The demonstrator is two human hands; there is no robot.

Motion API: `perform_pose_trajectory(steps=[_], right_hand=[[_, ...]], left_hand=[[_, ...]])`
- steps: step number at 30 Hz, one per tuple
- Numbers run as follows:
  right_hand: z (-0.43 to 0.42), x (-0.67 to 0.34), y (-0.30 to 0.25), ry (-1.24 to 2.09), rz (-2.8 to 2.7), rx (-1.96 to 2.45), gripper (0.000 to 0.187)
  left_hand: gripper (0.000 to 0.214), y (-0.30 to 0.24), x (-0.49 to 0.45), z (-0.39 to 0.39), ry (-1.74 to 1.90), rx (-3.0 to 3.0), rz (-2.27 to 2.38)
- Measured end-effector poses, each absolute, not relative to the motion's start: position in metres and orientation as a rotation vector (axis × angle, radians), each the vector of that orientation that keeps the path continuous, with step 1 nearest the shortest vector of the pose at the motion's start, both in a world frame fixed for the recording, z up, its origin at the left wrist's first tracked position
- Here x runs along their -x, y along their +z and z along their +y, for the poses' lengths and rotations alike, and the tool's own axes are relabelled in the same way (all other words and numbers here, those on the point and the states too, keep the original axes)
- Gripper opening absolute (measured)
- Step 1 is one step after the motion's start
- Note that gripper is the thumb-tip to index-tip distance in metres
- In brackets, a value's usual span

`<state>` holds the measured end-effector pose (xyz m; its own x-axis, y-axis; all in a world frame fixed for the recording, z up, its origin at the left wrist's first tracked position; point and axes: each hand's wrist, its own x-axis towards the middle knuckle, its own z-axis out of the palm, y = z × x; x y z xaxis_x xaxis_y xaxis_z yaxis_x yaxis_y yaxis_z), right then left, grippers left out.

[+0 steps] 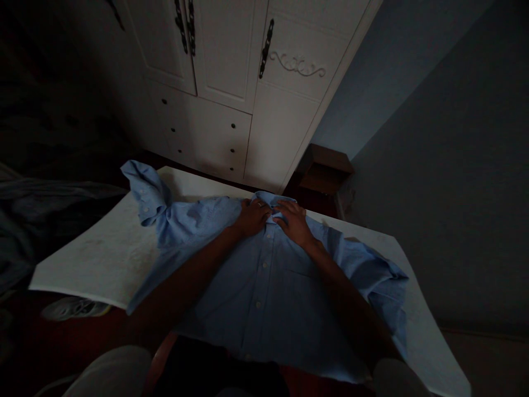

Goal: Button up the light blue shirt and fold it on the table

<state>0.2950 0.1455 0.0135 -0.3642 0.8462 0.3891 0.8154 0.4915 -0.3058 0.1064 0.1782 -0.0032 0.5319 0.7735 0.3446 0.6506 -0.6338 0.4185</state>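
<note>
A light blue button-up shirt [231, 270] is spread front side up, with its buttons done along the placket and its collar [270, 197] at the far edge of the board. My left hand [253, 216] rests on the left side of the collar, a ring on one finger. Opposite it, my right hand [293, 221] lies on the collar's right side, fingers spread and thumb apart. Both hands touch the cloth close to the neck opening; what is under the fingertips is hidden. The left sleeve end is bent upward with its cuff buttons showing, and the right sleeve lies bunched.
Under the shirt is a white board-like surface [95, 253]. A white wardrobe [223, 66] with dark handles stands beyond it, and a small wooden shelf unit [326, 168] sits by the wall. Dark cloth [25, 220] is heaped at left. A shoe [74, 309] lies on the red floor.
</note>
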Motion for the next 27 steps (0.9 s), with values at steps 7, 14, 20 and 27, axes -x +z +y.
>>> perform_pose_trajectory(steps=[7,14,20,27], right_hand=[[0.156,-0.301,0.007,0.314,-2.229,1.476,0.018],[0.166,-0.304,0.005,0.501,-2.171,1.413,0.016],[0.172,-0.309,0.01,0.686,-2.154,1.342,0.016],[0.174,-0.318,0.009,0.72,-2.146,1.38,0.016]], left_hand=[[0.021,-0.005,-0.105,0.181,0.793,-2.432,1.209],[0.018,-0.002,-0.106,0.18,0.826,-2.385,1.241],[0.02,0.001,-0.106,0.177,0.863,-2.393,1.271],[0.022,0.002,-0.106,0.176,0.869,-2.406,1.256]])
